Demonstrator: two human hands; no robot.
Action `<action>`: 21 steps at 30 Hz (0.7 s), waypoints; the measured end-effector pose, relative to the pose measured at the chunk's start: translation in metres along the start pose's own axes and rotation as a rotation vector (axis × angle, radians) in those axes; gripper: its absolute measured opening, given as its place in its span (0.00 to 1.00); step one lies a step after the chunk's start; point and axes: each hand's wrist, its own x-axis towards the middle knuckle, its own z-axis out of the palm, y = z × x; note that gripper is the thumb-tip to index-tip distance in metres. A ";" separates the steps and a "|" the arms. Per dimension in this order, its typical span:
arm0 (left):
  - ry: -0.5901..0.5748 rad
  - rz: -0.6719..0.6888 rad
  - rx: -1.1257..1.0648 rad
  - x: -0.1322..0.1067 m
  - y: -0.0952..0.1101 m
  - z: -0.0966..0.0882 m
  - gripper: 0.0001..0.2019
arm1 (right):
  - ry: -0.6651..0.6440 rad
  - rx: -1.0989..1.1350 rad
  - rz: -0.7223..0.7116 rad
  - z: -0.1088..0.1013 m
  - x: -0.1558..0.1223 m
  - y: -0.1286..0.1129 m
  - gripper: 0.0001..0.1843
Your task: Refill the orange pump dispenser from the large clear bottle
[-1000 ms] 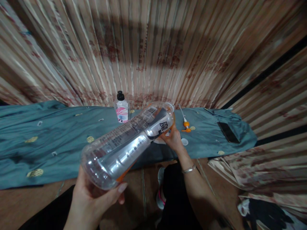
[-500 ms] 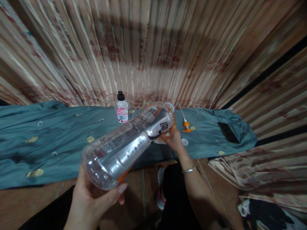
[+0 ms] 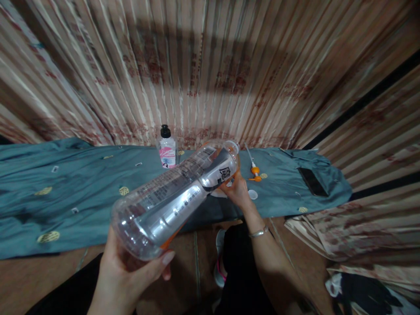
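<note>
A large clear plastic bottle (image 3: 173, 197) with a silver label and some orange liquid is tipped almost flat, its mouth pointing away over the teal cloth (image 3: 82, 188). My left hand (image 3: 127, 273) is wrapped round its base. My right hand (image 3: 236, 191) is closed under the bottle's neck, on something whitish I cannot make out. A small white cap (image 3: 252, 194) lies on the cloth just right of that hand.
A small bottle (image 3: 166, 151) with a black cap and pink label stands at the back of the cloth. An orange pump nozzle (image 3: 253, 168) and a black phone (image 3: 311, 181) lie to the right. Striped curtains hang behind. Dark clothes lie at the bottom right.
</note>
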 end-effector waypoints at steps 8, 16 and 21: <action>-0.013 -0.008 -0.014 0.000 -0.001 -0.001 0.51 | -0.006 -0.017 -0.009 0.000 0.000 -0.002 0.32; 0.001 -0.011 -0.014 0.001 0.000 0.001 0.53 | 0.014 -0.004 -0.025 0.002 0.000 0.002 0.30; -0.004 -0.001 -0.022 0.001 -0.001 0.000 0.50 | 0.015 -0.012 -0.017 0.002 0.000 0.003 0.31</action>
